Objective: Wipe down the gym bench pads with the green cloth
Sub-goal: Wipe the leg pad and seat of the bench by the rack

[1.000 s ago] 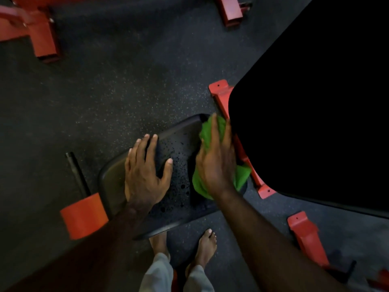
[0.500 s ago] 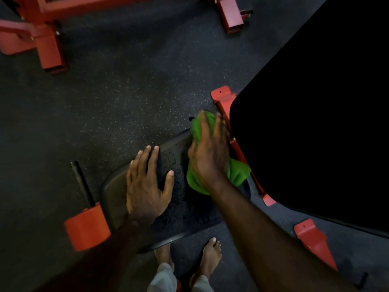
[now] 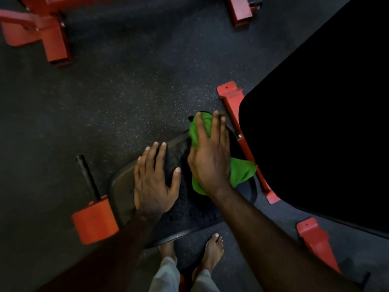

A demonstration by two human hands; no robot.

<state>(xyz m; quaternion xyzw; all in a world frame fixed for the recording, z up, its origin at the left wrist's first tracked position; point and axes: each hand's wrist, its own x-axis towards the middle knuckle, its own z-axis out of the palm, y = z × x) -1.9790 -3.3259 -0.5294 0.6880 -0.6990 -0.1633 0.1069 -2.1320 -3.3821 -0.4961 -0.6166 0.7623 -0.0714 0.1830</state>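
Head view, the only one — green cloth (image 3: 242, 173) lies bunched on the far end of the small seat pad (image 3: 189, 216), pressed flat under the right hand (image 3: 208, 159). Its fingers are stretched out straight over the cloth rather than curled round it; green shows between and ahead of the fingertips and spills out past the heel of the hand toward the red frame bar (image 3: 233, 114). The left hand (image 3: 153, 184) rests spread and flat on the near half of the pad, holding nothing, just beside the cloth but not touching it.

What could go wrong, to my eye: since nothing pinches the cloth, a hard push could slide the palm off and leave it behind, or the loose tail could snag on the frame bar. The big back pad (image 3: 326, 123) is too dark to judge — whether it needs wiping I cannot tell. Dark speckles on the seat pad suggest patches left undone.
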